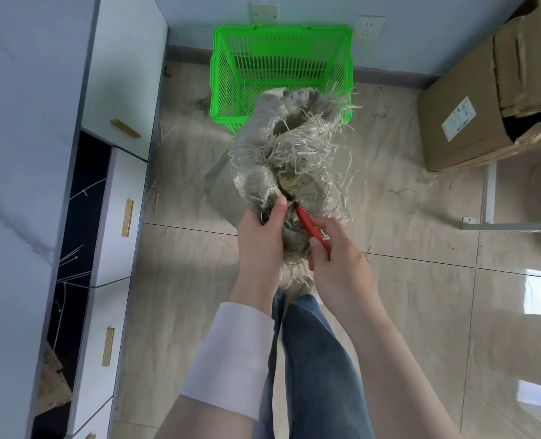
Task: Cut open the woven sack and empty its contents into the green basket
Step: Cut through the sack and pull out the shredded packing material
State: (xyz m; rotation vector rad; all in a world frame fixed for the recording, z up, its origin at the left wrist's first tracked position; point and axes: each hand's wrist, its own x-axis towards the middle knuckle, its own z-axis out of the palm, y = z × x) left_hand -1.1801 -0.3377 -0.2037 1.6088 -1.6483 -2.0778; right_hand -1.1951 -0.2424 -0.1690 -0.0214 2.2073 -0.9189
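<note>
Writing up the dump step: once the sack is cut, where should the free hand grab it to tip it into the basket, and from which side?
Probably the gathered lower end of the sack, where the left hand already clamps it, coming from the person's side. The frayed open mouth points toward the green basket, so lifting the near end should spill the contents forward. The right hand holds the red cutter.

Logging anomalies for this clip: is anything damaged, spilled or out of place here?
Yes. The grey woven sack is badly frayed, with loose strips hanging from its torn edges. Similar strands litter the beige tiled floor around the green plastic basket. The large cardboard box at right is torn open.
</note>
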